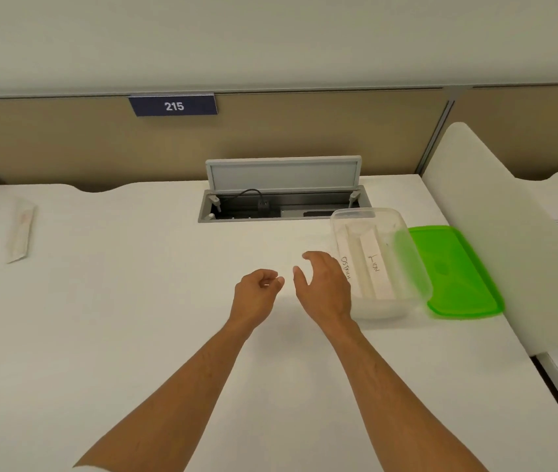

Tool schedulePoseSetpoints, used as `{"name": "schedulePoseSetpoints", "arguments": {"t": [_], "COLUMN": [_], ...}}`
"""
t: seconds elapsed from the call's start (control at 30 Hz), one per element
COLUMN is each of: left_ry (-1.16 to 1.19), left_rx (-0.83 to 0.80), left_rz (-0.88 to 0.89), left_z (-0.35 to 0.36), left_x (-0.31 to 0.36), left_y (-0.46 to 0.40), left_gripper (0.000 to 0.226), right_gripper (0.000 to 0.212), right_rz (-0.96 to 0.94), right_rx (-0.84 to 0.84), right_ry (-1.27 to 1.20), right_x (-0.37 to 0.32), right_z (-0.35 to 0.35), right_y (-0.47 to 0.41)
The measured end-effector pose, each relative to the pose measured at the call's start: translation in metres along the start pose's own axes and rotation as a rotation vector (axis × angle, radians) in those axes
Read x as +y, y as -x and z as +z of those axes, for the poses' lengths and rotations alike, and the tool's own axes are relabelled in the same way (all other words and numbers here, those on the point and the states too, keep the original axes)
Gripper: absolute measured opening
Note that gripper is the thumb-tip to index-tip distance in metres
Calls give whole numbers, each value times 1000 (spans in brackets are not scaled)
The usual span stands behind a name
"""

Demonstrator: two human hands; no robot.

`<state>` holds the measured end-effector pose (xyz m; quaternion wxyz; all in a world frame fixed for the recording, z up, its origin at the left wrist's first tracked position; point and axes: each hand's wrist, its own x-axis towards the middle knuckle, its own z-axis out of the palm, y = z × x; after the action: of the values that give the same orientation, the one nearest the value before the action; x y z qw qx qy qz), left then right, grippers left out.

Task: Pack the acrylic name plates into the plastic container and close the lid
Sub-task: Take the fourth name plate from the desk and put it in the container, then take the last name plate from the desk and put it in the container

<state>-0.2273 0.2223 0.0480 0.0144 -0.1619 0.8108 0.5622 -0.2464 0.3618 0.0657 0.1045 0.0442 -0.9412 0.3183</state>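
One name plate (20,229) is seen unpacked on the desk (134,301) at 9 o'clock, well apart from both hands. The left hand (257,291) is loosely curled and empty; the right hand (325,284) is relaxed, fingers spread, empty. At 3 o'clock, two plates (371,267) are packed in the container (383,308). The green lid (458,274) is not yet fitted. The open cable hatch (282,195) at 12 o'clock obstructs nothing.

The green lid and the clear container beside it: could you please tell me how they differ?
The green lid is opaque, flat and shallow; the clear container is see-through and deep-walled. The lid lies bare on the desk, while the container holds name plates. The lid is partly hidden behind the container's right wall. Both are rounded rectangles, lying lengthwise side by side.
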Motion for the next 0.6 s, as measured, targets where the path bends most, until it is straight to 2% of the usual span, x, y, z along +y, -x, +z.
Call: {"name": "schedulePoseSetpoints", "arguments": {"t": [0.23, 0.6], "left_ry": [-65, -175], "left_rx": [150, 311], "left_rz": [-70, -68], "left_z": [-91, -198], "left_x": [-50, -115], "left_y": [8, 6], "left_gripper": [31, 31], "right_gripper": [61, 77], "right_rz": [-72, -182], "right_rx": [-239, -432], "right_ry": [-3, 108], "right_x": [-49, -110], "right_z": [74, 158], "right_y": [22, 32]}}
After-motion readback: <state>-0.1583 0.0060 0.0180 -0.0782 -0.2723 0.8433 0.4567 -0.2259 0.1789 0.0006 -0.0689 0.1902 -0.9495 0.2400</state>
